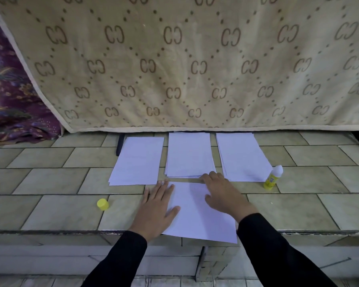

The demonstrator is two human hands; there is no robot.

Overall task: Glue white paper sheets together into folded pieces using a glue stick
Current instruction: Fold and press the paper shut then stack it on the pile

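Observation:
A white paper sheet (197,216) lies on the tiled ledge right in front of me, its near edge reaching over the ledge's front. My left hand (157,206) rests flat on its left side with straight fingers. My right hand (222,193) presses flat on its upper right part, fingertips at the far edge. Beyond it lie three piles of white paper: a left pile (137,160), a middle pile (189,155) and a right pile (243,157). An uncapped yellow glue stick (273,177) stands right of the right pile. Its yellow cap (102,204) sits on the tiles to the left.
A beige patterned blanket (184,63) hangs down behind the papers, with black legs (120,145) showing under it. Purple patterned cloth (10,96) lies at the far left. The tiled ledge (50,204) drops off at its front edge near me.

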